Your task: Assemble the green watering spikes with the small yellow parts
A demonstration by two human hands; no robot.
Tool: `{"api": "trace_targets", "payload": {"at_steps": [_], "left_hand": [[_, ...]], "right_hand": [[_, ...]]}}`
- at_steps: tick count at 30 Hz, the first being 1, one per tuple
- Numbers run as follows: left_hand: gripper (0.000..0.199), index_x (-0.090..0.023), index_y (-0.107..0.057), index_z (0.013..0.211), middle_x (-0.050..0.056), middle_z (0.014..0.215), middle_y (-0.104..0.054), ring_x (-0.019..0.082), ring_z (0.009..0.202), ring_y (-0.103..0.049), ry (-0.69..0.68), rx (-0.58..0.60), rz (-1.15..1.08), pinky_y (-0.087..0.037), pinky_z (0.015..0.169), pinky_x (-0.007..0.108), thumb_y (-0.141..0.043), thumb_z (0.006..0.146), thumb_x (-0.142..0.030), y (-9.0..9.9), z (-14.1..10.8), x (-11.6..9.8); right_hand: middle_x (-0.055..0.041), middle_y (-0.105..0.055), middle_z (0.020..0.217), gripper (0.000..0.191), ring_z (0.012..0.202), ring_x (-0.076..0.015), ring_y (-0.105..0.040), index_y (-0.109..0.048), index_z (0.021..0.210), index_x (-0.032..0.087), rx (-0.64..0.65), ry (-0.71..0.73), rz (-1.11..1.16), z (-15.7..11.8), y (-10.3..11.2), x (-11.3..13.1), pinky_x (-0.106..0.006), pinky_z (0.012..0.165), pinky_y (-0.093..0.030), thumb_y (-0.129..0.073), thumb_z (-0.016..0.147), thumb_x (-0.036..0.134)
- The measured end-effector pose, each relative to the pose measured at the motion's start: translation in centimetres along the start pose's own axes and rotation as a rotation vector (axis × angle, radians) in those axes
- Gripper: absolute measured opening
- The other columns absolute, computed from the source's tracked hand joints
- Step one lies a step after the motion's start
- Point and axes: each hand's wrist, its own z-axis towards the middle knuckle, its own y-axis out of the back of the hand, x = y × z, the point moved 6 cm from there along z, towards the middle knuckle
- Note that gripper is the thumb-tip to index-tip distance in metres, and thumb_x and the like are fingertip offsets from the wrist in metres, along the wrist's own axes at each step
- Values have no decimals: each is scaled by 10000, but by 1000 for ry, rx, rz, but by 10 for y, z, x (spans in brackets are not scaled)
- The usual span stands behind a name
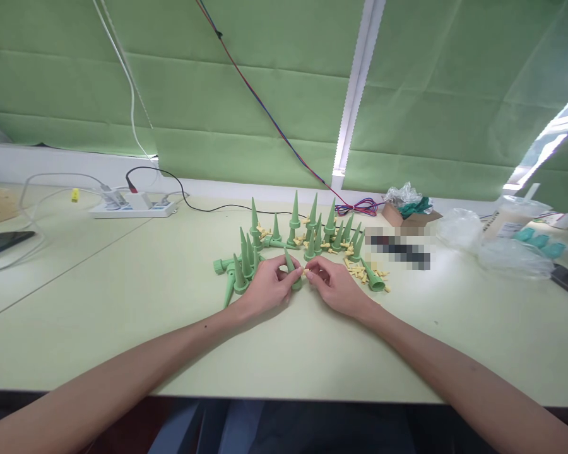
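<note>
My left hand (273,282) is closed around a green plastic cone-shaped spike (294,277), its pointed tip tilted up and slightly left. Opposite it, my right hand (334,284) pinches a small yellow plastic piece (306,271) against the side of that spike. Whether the piece sits in the spike I cannot tell. Beyond my hands stand several similar green spikes (295,211), some with yellow pieces on them. By my left wrist are more green spikes (239,277), some lying down. Loose yellow pieces (360,273) are heaped right of my right hand, beside a tipped-over spike (373,279).
A white power strip (132,207) with plugs and cables is at the back left. Toward the back right are a small cardboard box (409,222), coiled red-blue wire (366,206) and clear plastic bags (515,258). A phone (4,243) lies far left.
</note>
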Motion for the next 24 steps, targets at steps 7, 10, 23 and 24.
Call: {"api": "trace_targets", "payload": {"at_steps": [7,10,23,24], "left_hand": [[274,-178,-584,870,-51,392,-487,99,353,-445,3,5,-14,-356,394,186,-568,896,-451,0,1,3],[275,-177,-588,868,-56,392,-474,102,351,-451,-6,9,-21,-351,388,188,-567,894,-451,0,1,2],[271,-162,-599,867,-63,385,-458,91,335,-433,-13,21,-21,-329,377,179,-565,886,-430,-1,0,-2],[270,-162,-598,869,-62,385,-461,91,335,-434,-10,23,-17,-331,378,178,-562,888,-429,-1,0,-1]], "right_hand": [[-1,-633,775,121,623,-135,-527,-584,965,203,17,16,-12,0,0,-1,-268,604,-386,-490,948,278],[-1,-639,775,120,631,-133,-523,-586,941,199,22,25,-23,1,0,0,-266,610,-379,-486,950,265],[10,-590,714,174,596,-127,-469,-574,851,192,32,40,-43,1,1,1,-258,583,-336,-475,960,285],[13,-583,709,179,595,-126,-464,-573,845,192,34,42,-48,1,1,1,-257,583,-332,-472,961,284]]}}
